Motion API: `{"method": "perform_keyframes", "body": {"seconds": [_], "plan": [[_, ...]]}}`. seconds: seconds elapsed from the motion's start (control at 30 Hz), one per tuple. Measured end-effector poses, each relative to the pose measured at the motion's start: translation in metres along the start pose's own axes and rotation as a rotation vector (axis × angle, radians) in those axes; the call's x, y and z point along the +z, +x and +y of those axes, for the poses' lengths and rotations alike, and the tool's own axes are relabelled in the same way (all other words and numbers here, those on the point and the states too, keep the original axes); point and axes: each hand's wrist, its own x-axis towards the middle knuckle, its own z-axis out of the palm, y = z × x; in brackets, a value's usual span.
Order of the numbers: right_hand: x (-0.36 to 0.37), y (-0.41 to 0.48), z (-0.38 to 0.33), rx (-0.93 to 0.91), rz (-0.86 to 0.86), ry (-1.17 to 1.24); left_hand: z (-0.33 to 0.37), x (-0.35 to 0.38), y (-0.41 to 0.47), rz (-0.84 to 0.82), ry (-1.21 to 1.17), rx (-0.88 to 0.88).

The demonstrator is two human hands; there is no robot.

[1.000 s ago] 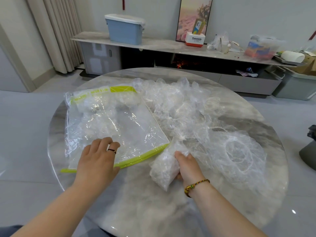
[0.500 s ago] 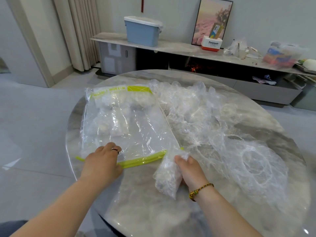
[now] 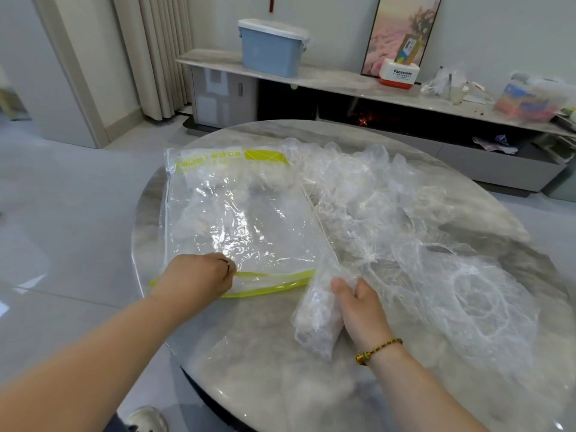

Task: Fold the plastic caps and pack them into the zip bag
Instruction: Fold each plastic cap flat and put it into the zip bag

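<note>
Caps [image 3: 314,325] sit clutched in my right grip [image 3: 358,310], four o'clock of the zip bag [image 3: 243,219]; left grip [image 3: 199,280] pinches its mouth. Best lift that lip wide, slide them flat.

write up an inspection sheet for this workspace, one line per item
surface: round marble table, glossy.
job's things: zip bag lies flat on the left, its near green-edged mouth parted; folded cap beside that mouth; loose plastic caps piled on the right.
clutter: plastic bags and a clear storage box on the low console.
grips: left hand pinches the bag's upper lip; right hand holds the folded cap.
cables: nothing seen.
surroundings: blue lidded bin and Panasonic box on the console; curtain; framed picture.
</note>
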Motion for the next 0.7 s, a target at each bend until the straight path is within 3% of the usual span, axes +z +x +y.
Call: {"method": "perform_keyframes", "body": {"seconds": [0.1,0.2,0.37,0.43,0.5,0.57,0.7], "plan": [[0.011,-0.005,-0.001,-0.079,-0.127,-0.126,0.008,-0.014,-0.007,0.182,-0.283,-0.038],[0.034,-0.007,-0.006,-0.138,-0.253,-0.216,0.018,-0.027,-0.011,0.333,-0.352,-0.005],[0.064,0.015,-0.038,-0.145,-0.141,-0.386,0.015,-0.037,-0.012,0.375,-0.378,0.014],[0.070,0.025,-0.054,-0.055,-0.234,-0.464,0.011,-0.039,-0.012,0.360,-0.387,-0.005],[0.076,0.032,-0.063,0.051,-0.319,-0.383,0.007,-0.037,-0.013,0.347,-0.404,0.005],[0.083,0.040,-0.065,0.124,-0.252,-0.288,0.002,-0.034,-0.014,0.350,-0.425,-0.010],[0.100,0.067,-0.067,0.023,0.026,-0.331,-0.008,-0.037,-0.015,0.197,-0.625,-0.162]]}}
